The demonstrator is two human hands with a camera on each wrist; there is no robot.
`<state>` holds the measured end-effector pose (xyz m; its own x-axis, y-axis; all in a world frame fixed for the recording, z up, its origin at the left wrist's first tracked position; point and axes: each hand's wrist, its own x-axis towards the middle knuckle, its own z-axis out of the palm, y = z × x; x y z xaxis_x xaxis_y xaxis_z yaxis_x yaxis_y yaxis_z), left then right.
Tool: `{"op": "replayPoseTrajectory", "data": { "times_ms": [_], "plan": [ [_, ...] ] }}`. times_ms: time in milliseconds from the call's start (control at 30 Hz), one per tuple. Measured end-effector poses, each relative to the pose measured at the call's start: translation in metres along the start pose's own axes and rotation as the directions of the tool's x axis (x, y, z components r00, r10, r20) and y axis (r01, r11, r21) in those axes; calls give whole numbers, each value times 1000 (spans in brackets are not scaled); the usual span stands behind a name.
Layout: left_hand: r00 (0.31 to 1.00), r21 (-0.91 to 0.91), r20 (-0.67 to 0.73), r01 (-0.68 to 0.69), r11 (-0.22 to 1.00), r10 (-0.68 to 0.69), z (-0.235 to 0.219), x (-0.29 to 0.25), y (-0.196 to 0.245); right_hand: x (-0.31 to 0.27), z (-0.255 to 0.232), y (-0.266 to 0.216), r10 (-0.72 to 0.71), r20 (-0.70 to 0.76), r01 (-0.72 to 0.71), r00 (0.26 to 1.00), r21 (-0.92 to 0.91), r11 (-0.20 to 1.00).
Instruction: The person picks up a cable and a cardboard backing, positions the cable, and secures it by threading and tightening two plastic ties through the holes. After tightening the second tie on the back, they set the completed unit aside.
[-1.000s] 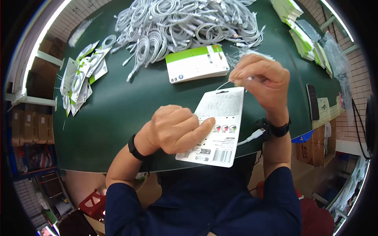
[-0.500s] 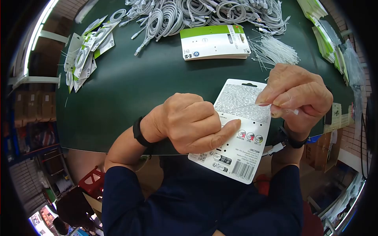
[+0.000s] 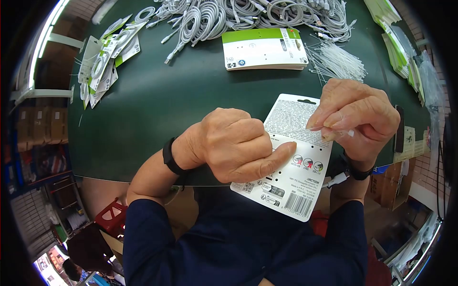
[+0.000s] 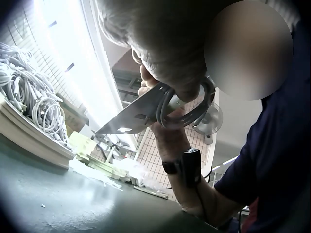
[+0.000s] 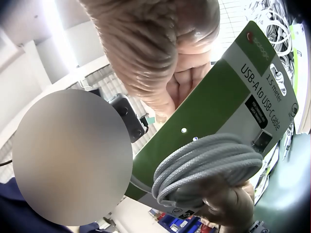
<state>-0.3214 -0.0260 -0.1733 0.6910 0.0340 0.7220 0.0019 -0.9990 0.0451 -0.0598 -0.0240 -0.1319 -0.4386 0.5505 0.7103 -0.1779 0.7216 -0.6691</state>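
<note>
My left hand (image 3: 243, 148) grips a white printed packaging card (image 3: 298, 190), back side up, with the thumb pressed along its holes. A grey braided cable coil (image 5: 209, 165) lies against the card's green front in the right wrist view, with left fingers (image 5: 228, 206) around it. Over the card's upper right edge, my right hand (image 3: 362, 112) pinches a thin clear cable tie (image 3: 293, 131) between thumb and index finger. The tie runs across the card's back toward the left hand; its small head (image 3: 351, 133) shows beside the right fingers.
A stack of cards (image 3: 265, 52) lies beyond the hands, beside a heap of loose cable ties (image 3: 338, 59). Coiled cables (image 3: 210, 21) pile up at the back. Carded cables (image 3: 102, 62) lie at left, more cards (image 3: 398, 47) at right. A white plug (image 3: 336, 180) hangs by my right wrist.
My right hand has come down from above the card's top edge to its upper right side, laying the tie across the back. Over the last half second little has moved.
</note>
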Motion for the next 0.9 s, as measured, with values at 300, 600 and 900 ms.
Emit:
{"op": "replayPoseTrajectory", "data": {
  "times_ms": [300, 600, 900],
  "plan": [
    [1000, 6, -14, 3, 1000, -3, 2, 0, -1, -1, 3, 1, 58, -25, -58, 998, -21, 998],
    [998, 63, -67, 16, 998, -12, 2, 3, 0, -4, 5, 1, 291, 131, -294, 948, -3, 956],
    [995, 96, 41, 83, 992, -87, -6, 6, 5, -3, 7, -3, 434, 140, -420, 890, -120, 900]
  ]
}}
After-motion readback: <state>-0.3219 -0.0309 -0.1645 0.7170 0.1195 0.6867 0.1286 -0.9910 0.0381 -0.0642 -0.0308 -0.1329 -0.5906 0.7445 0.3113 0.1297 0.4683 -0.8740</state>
